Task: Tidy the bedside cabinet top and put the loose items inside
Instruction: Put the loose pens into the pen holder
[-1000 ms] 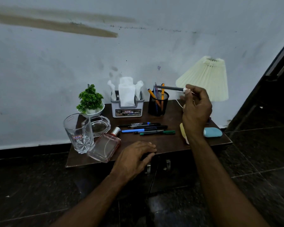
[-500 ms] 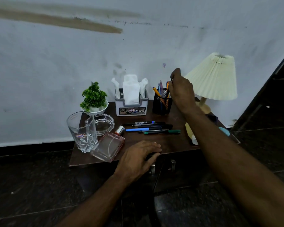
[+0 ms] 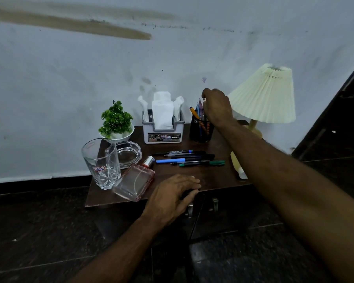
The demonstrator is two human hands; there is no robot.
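The dark wooden bedside cabinet top carries several loose pens lying side by side in its middle. At the back stands a black mesh pen holder with several pens in it. My right hand hovers over the holder's right rim, fingers curled downward among the pens; the grey pen it carries is hidden behind the hand. Over the cabinet's front edge rests my left hand, fingers relaxed and holding nothing. A pink perfume bottle lies at the front left, next to a drinking glass.
A glass ashtray, a small potted plant and a tissue holder stand along the left and back. A cream lamp is at the back right, with a pale tube partly under my right forearm. Two door handles sit below the edge.
My right hand carried the grey pen from in front of the lamp leftward to the pen holder and lowered onto it. The left hand stayed on the cabinet edge.
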